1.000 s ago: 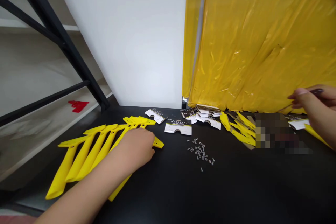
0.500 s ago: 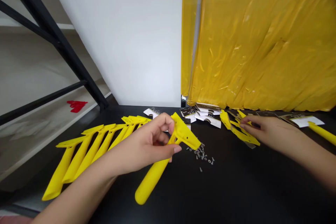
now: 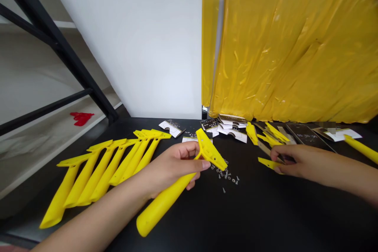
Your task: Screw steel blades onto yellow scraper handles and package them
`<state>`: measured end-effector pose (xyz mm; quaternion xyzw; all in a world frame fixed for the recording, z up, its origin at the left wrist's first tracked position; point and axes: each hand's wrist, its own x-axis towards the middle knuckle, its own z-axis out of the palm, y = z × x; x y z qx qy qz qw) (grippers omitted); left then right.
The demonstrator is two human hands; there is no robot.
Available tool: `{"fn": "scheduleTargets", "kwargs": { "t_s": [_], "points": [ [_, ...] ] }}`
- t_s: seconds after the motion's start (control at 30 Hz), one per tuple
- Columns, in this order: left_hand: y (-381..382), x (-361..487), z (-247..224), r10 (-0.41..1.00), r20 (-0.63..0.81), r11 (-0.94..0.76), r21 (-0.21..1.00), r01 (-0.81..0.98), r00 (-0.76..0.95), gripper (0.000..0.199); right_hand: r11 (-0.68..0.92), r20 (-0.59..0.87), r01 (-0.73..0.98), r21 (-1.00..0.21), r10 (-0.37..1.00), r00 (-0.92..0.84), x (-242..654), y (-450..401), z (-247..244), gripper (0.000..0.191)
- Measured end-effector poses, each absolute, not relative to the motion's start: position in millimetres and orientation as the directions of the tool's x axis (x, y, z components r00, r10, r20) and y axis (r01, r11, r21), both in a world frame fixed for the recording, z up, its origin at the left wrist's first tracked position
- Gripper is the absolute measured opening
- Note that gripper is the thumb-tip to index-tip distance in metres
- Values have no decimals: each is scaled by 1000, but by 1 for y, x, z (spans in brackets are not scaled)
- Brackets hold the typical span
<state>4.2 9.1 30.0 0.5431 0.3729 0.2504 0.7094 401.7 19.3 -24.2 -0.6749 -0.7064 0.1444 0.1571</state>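
My left hand (image 3: 180,161) is closed around the neck of a yellow plastic scraper handle (image 3: 167,202). Its flat, holed head points up and right, and its rounded grip end hangs down left. At the right, my right hand (image 3: 301,161) pinches a flat yellow plastic strip (image 3: 265,162) with a hole in it; a thin greyish strip by the fingers is partly hidden. Just behind that hand lie more yellow strips (image 3: 276,132). Small loose screws and washers (image 3: 228,178) are scattered on the black table between the hands.
Several similar yellow handles (image 3: 99,177) lie in a row at the left. Printed cards (image 3: 233,134) and a dark flat package (image 3: 307,136) sit along the back. Another yellow handle (image 3: 363,149) is at the far right. A black-framed shelf (image 3: 67,63) holds a red item (image 3: 81,118).
My right hand has drawn a yellow strip from the pile toward me. My left hand has lowered slightly and tilted the scraper handle flatter.
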Motion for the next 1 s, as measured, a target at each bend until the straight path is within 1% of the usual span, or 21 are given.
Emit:
{"fn": "scheduleTargets", "kwargs": {
  "t_s": [0.07,0.1,0.17,0.23,0.37,0.47,0.57,0.77,0.93,1.0],
  "points": [
    [8,4,27,743,-280,314,948,54,608,20,52,-69,936,-349,994,-81,400,22,-22,26],
    [9,4,26,736,-287,322,945,56,613,21,39,-98,952,-304,993,-72,399,24,-23,28],
    [9,4,22,726,-294,326,943,66,622,24,-9,-108,976,-216,994,-15,396,29,-25,31],
    [10,4,19,719,-300,328,942,74,627,25,-41,-113,988,-150,993,25,392,32,-30,30],
    [10,3,17,706,-307,332,939,84,638,23,-75,-140,993,-90,988,62,388,30,-38,21],
    [10,4,17,701,-297,324,943,83,648,21,-117,-178,991,-68,979,104,390,26,-39,16],
    [9,5,18,695,-295,314,945,92,655,20,-144,-219,988,-58,967,128,393,25,-39,16],
    [9,7,17,690,-316,312,942,127,651,21,-98,-317,987,-126,947,54,398,23,-37,11],
    [9,7,17,676,-325,312,939,143,661,20,-105,-273,983,-153,960,61,400,26,-37,24],
    [10,6,17,680,-326,307,940,148,657,20,-98,-265,981,-166,963,51,402,28,-40,22]
  ]
}}
